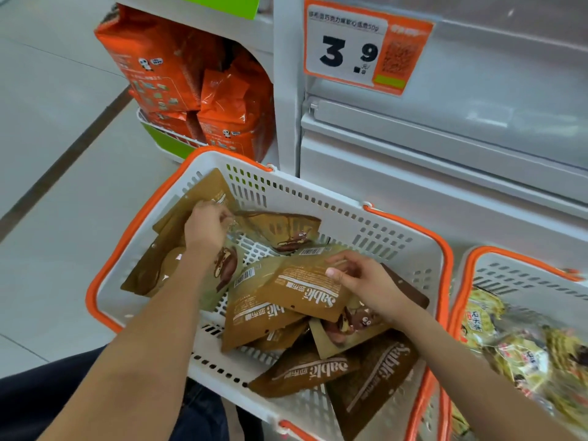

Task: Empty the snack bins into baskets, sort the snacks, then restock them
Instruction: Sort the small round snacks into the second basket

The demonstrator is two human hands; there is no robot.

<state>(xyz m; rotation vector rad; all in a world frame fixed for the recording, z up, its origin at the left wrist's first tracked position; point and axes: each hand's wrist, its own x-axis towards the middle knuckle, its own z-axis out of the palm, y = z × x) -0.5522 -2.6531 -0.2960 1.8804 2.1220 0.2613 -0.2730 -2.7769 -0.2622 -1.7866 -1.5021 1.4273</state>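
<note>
While both arms reach down from the bottom edge, a grey shelving unit (445,148) fills the upper right, its front carrying an orange-bordered price tag (366,47) reading 3.9. Below it, on the floor, sits a white basket (366,218) with orange rim and handles, holding a loose heap of brown snack packets (318,370) marked "Sablé". Just right of it, a second basket (521,275) holds yellow-green packets (521,351). Orange bags (191,84) stand stacked on a rack at upper left. Inside the white basket, the left hand (205,230) curls its fingers round the edge of a brown packet (206,189) leaning against the far corner, while the right hand (362,280) pinches the top packet (302,284) of the heap.
</note>
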